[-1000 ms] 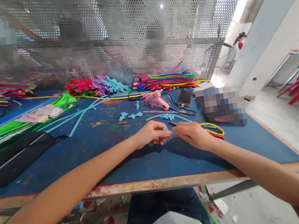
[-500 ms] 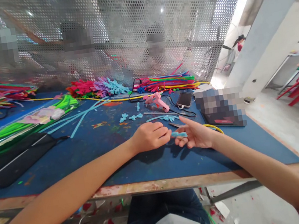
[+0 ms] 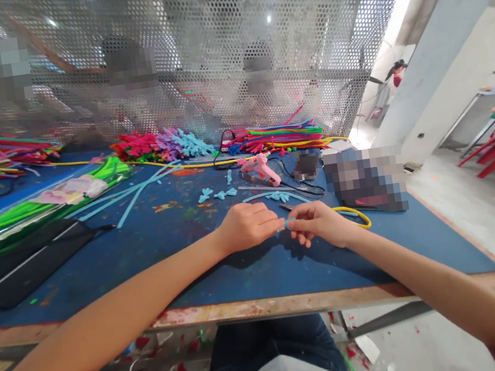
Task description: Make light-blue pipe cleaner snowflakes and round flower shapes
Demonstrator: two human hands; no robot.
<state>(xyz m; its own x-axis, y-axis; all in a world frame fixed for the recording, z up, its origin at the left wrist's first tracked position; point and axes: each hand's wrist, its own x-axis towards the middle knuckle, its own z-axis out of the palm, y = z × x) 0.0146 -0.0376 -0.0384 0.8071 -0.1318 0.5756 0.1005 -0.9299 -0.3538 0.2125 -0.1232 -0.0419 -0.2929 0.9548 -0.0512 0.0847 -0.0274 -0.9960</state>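
Over the middle of the table, my left hand (image 3: 251, 227) is closed, its fingertips pinching a small light blue pipe cleaner piece (image 3: 286, 223). My right hand (image 3: 319, 222) pinches the same piece from the other side between thumb and fingers; most of it is hidden. Just behind my right hand lie scissors with yellow handles (image 3: 361, 216), partly covered by that hand. A light blue pipe cleaner strip (image 3: 258, 196) and a twisted blue piece (image 3: 278, 197) rest beyond my hands. More shaped blue pieces (image 3: 225, 194) sit farther left.
A pink glue gun (image 3: 261, 170) with a black cord stands behind my hands. A black pouch (image 3: 37, 264) and a bag of green pipe cleaners (image 3: 43, 211) lie left. Bundles of coloured pipe cleaners (image 3: 286, 135) line the perforated metal screen (image 3: 210, 49). A blurred dark object (image 3: 367, 184) lies right.
My right hand has turned from palm-up and open to a pinch, its thumb and fingers closing on the blue piece. My left hand has stayed nearly in place.
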